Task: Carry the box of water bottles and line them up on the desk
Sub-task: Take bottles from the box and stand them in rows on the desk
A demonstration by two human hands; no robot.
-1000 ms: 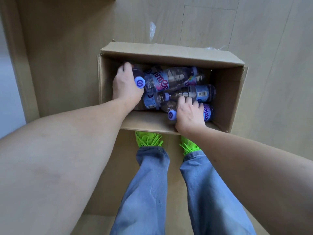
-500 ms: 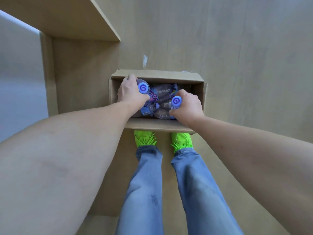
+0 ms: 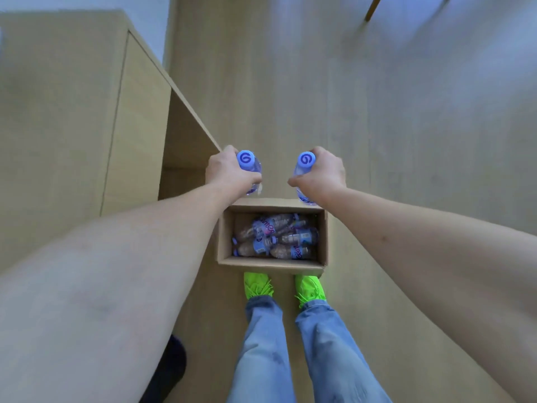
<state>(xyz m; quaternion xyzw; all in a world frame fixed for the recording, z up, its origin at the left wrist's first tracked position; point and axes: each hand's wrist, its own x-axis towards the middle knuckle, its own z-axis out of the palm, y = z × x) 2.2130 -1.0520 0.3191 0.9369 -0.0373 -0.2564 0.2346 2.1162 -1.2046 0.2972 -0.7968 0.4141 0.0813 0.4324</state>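
An open cardboard box (image 3: 223,237) sits on the wooden floor just in front of my feet, with several clear water bottles (image 3: 276,237) lying inside. My left hand (image 3: 226,173) grips one upright bottle (image 3: 247,162) with a purple cap, held in the air above the box's far left corner. In the same way my right hand (image 3: 322,175) grips a second upright bottle (image 3: 303,165) above the far right corner. The light wooden desk (image 3: 64,106) stands to the left, its top edge close to my left hand.
My green shoes (image 3: 257,286) and jeans stand right behind the box. A dark object (image 3: 171,365) lies on the floor at lower left by the desk's side. Open wooden floor (image 3: 406,126) stretches ahead and to the right. A thin leg (image 3: 374,5) shows at the top.
Both hands have lifted a bottle each out of the box and risen well above it. My head has come up, so the box looks smaller and the desk top is in view.
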